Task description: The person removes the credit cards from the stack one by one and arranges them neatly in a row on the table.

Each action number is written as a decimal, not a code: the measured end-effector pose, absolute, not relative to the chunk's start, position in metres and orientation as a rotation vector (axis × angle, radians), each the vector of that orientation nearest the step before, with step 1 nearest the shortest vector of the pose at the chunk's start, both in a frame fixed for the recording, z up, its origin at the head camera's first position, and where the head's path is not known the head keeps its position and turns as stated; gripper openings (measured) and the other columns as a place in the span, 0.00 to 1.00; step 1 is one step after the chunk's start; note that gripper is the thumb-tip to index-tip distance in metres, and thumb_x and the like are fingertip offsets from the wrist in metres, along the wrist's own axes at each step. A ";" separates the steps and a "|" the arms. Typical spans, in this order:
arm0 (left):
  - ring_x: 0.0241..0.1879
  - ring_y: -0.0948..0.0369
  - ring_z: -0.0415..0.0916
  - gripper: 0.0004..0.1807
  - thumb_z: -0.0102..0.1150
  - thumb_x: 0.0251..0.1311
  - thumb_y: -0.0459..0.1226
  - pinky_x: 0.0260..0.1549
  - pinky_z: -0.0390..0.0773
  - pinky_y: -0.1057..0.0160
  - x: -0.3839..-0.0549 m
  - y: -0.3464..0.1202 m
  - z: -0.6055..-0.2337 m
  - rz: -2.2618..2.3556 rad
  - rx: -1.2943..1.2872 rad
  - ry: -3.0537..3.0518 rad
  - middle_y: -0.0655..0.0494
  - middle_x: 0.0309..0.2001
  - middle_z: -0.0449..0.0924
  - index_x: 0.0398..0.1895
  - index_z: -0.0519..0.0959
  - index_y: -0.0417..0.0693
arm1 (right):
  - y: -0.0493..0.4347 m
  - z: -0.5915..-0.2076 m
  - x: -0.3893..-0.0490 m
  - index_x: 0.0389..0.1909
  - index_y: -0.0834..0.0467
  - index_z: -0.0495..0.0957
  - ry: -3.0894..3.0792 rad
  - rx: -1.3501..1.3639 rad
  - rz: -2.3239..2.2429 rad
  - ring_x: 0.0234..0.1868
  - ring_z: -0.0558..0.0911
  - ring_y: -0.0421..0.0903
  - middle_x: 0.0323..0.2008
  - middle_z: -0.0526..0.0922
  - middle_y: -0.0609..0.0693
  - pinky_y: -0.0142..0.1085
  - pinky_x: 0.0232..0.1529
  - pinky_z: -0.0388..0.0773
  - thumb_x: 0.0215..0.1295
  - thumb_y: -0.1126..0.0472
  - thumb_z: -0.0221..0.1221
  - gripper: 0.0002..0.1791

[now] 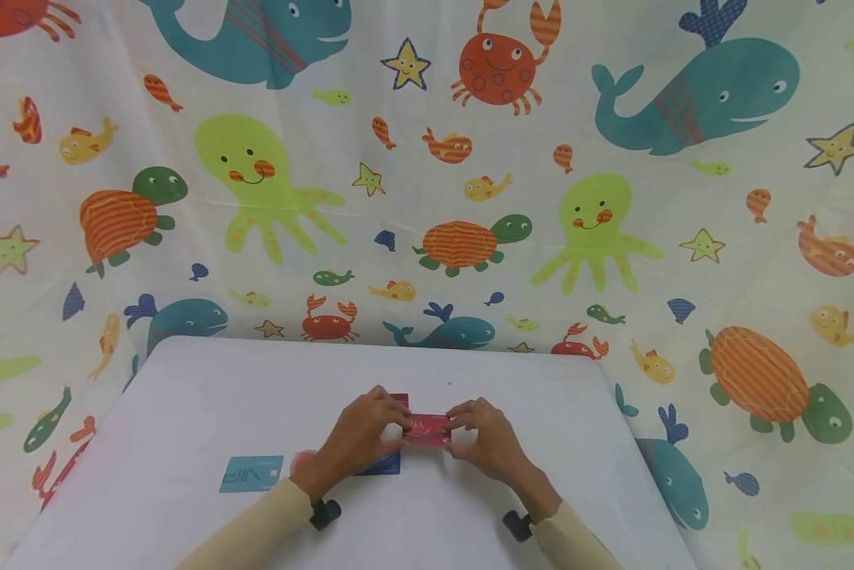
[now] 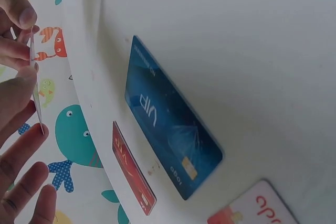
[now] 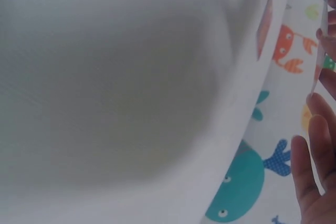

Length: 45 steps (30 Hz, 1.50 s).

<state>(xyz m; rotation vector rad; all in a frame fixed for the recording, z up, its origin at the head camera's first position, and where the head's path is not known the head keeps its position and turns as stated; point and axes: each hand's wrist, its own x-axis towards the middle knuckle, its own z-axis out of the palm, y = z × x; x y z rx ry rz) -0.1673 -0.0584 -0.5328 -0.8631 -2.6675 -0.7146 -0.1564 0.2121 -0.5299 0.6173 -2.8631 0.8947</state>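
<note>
A red card (image 1: 427, 430) is pinched by its two short ends, between my left hand (image 1: 366, 434) at one side and my right hand (image 1: 494, 443) at the other. White lettering shows on its face. In the left wrist view the held card (image 2: 37, 98) appears nearly edge-on, above the table. Beneath and beside the left hand lie a dark blue card (image 2: 168, 124) marked VIP and a second red card (image 2: 134, 174). My left hand and wrist partly cover these in the head view.
On the white table (image 1: 256, 396), a light blue card (image 1: 252, 473) lies to the left, beside a white and pink card (image 1: 304, 459) partly hidden by the left wrist. A curtain (image 1: 427, 182) printed with sea animals hangs behind the table's far edge.
</note>
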 end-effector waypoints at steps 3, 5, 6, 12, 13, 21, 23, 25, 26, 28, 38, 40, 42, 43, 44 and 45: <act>0.49 0.65 0.79 0.16 0.83 0.52 0.49 0.47 0.88 0.61 -0.166 -0.056 -0.535 -0.706 -0.877 -2.653 0.65 0.48 0.92 0.45 0.93 0.61 | 0.215 -0.531 -0.155 0.47 0.42 0.92 -2.873 0.608 0.888 0.48 0.81 0.37 0.52 0.88 0.38 0.35 0.46 0.86 0.57 0.49 0.79 0.16; 0.49 0.66 0.79 0.16 0.82 0.53 0.49 0.48 0.88 0.62 -0.166 -0.055 -0.537 -0.705 -0.884 -2.652 0.66 0.48 0.92 0.45 0.93 0.61 | 0.217 -0.532 -0.154 0.47 0.41 0.92 -2.881 0.604 0.882 0.48 0.81 0.36 0.52 0.88 0.37 0.32 0.46 0.84 0.58 0.49 0.79 0.16; 0.50 0.66 0.79 0.16 0.82 0.54 0.50 0.48 0.88 0.62 -0.166 -0.054 -0.539 -0.705 -0.886 -2.655 0.66 0.48 0.92 0.46 0.93 0.62 | 0.218 -0.533 -0.154 0.47 0.41 0.92 -2.882 0.603 0.881 0.47 0.81 0.36 0.52 0.88 0.37 0.31 0.45 0.84 0.58 0.49 0.79 0.16; 0.52 0.66 0.79 0.16 0.81 0.55 0.50 0.51 0.88 0.60 -0.162 -0.051 -0.540 -0.709 -0.883 -2.691 0.67 0.49 0.91 0.47 0.92 0.63 | 0.222 -0.539 -0.151 0.46 0.42 0.92 -2.876 0.592 0.879 0.45 0.81 0.36 0.52 0.88 0.38 0.31 0.44 0.84 0.58 0.50 0.79 0.14; 0.52 0.66 0.79 0.16 0.81 0.55 0.50 0.51 0.88 0.59 -0.162 -0.051 -0.541 -0.704 -0.880 -2.695 0.67 0.49 0.91 0.47 0.92 0.63 | 0.222 -0.540 -0.150 0.46 0.41 0.92 -2.876 0.589 0.875 0.45 0.81 0.36 0.52 0.88 0.37 0.31 0.44 0.85 0.58 0.50 0.79 0.14; 0.50 0.66 0.78 0.17 0.83 0.52 0.50 0.49 0.88 0.60 -0.157 -0.048 -0.548 -0.714 -0.870 -2.695 0.67 0.48 0.91 0.46 0.93 0.63 | 0.223 -0.542 -0.145 0.45 0.41 0.92 -2.913 0.556 0.877 0.45 0.82 0.36 0.52 0.88 0.38 0.32 0.45 0.84 0.59 0.50 0.79 0.13; 0.50 0.65 0.78 0.17 0.83 0.52 0.50 0.48 0.88 0.60 -0.157 -0.047 -0.549 -0.719 -0.868 -2.702 0.66 0.48 0.91 0.45 0.93 0.63 | 0.223 -0.543 -0.144 0.45 0.41 0.92 -2.924 0.550 0.867 0.45 0.82 0.36 0.52 0.88 0.38 0.31 0.45 0.84 0.59 0.50 0.79 0.13; 0.49 0.66 0.77 0.17 0.83 0.52 0.51 0.48 0.87 0.60 -0.156 -0.047 -0.552 -0.709 -0.869 -2.711 0.66 0.48 0.91 0.46 0.93 0.63 | 0.223 -0.545 -0.144 0.45 0.41 0.92 -2.928 0.553 0.862 0.45 0.82 0.36 0.52 0.88 0.38 0.31 0.45 0.85 0.59 0.50 0.79 0.13; 0.48 0.66 0.77 0.18 0.83 0.52 0.51 0.48 0.87 0.60 -0.156 -0.047 -0.553 -0.705 -0.872 -2.714 0.66 0.48 0.91 0.46 0.93 0.63 | 0.223 -0.545 -0.144 0.45 0.42 0.92 -2.928 0.555 0.862 0.44 0.82 0.36 0.52 0.88 0.38 0.31 0.45 0.85 0.58 0.50 0.79 0.13; 0.48 0.65 0.77 0.18 0.83 0.52 0.52 0.47 0.87 0.61 -0.155 -0.046 -0.555 -0.697 -0.876 -2.718 0.66 0.47 0.92 0.46 0.93 0.63 | 0.222 -0.547 -0.143 0.44 0.42 0.92 -2.932 0.559 0.853 0.44 0.82 0.36 0.52 0.88 0.39 0.31 0.45 0.85 0.58 0.50 0.79 0.13; 0.51 0.64 0.79 0.20 0.84 0.50 0.53 0.48 0.88 0.58 -0.154 -0.046 -0.568 -0.741 -0.882 -2.746 0.67 0.47 0.92 0.46 0.93 0.63 | 0.219 -0.559 -0.143 0.43 0.45 0.93 -2.993 0.565 0.807 0.43 0.81 0.37 0.51 0.89 0.42 0.31 0.43 0.82 0.58 0.53 0.79 0.11; 0.51 0.64 0.79 0.20 0.84 0.49 0.52 0.48 0.88 0.59 -0.154 -0.045 -0.570 -0.751 -0.881 -2.755 0.66 0.46 0.92 0.47 0.93 0.62 | 0.219 -0.560 -0.143 0.43 0.45 0.93 -3.005 0.572 0.797 0.43 0.81 0.37 0.50 0.89 0.42 0.31 0.43 0.82 0.58 0.53 0.79 0.11; 0.50 0.64 0.78 0.21 0.85 0.48 0.52 0.47 0.88 0.59 -0.153 -0.045 -0.572 -0.758 -0.872 -2.772 0.67 0.46 0.92 0.47 0.93 0.63 | 0.218 -0.561 -0.143 0.43 0.46 0.93 -3.013 0.576 0.790 0.44 0.81 0.37 0.50 0.89 0.42 0.31 0.43 0.81 0.58 0.53 0.79 0.11; 0.50 0.64 0.78 0.21 0.85 0.48 0.52 0.47 0.87 0.60 -0.153 -0.045 -0.572 -0.752 -0.871 -2.778 0.66 0.46 0.92 0.47 0.93 0.62 | 0.218 -0.561 -0.143 0.43 0.46 0.93 -3.017 0.579 0.784 0.44 0.81 0.37 0.50 0.90 0.42 0.31 0.44 0.82 0.58 0.53 0.79 0.12; 0.49 0.65 0.78 0.21 0.85 0.48 0.52 0.47 0.87 0.60 -0.153 -0.044 -0.573 -0.753 -0.866 -2.788 0.66 0.46 0.92 0.47 0.93 0.63 | 0.218 -0.561 -0.143 0.43 0.46 0.93 -3.021 0.578 0.781 0.44 0.81 0.37 0.50 0.89 0.42 0.31 0.44 0.82 0.58 0.53 0.79 0.12; 0.49 0.65 0.77 0.21 0.85 0.48 0.52 0.46 0.87 0.61 -0.153 -0.044 -0.573 -0.750 -0.863 -2.797 0.66 0.46 0.92 0.47 0.93 0.63 | 0.218 -0.561 -0.143 0.43 0.46 0.93 -3.024 0.578 0.779 0.45 0.81 0.37 0.50 0.90 0.42 0.32 0.44 0.82 0.58 0.53 0.79 0.12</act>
